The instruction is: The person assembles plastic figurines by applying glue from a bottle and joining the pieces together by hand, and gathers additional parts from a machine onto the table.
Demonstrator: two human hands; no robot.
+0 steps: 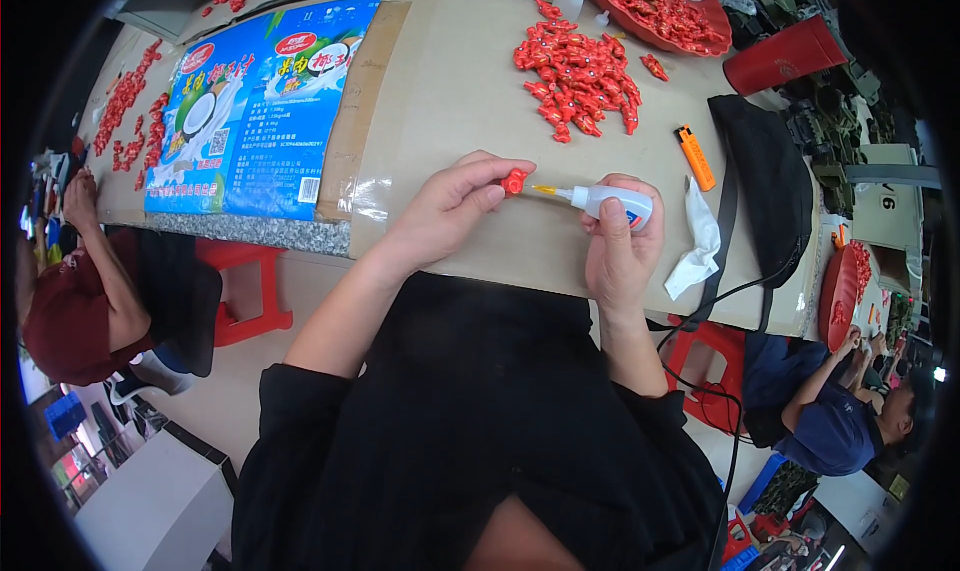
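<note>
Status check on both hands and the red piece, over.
Left hand pinching small red piece. Right hand gripping white bottle, yellow tip aimed at the piece, contact unclear. No obstruction visible between them.

this looks like a workshop: identical small red pieces (580, 76) lie heaped on the surface (440, 91) and fill a red tray (716, 13) at its far side; one person (85, 321) at left and another person (835, 431) at right sit near more such pieces, and red plastic stools (255, 286) stand along the near side.
</note>
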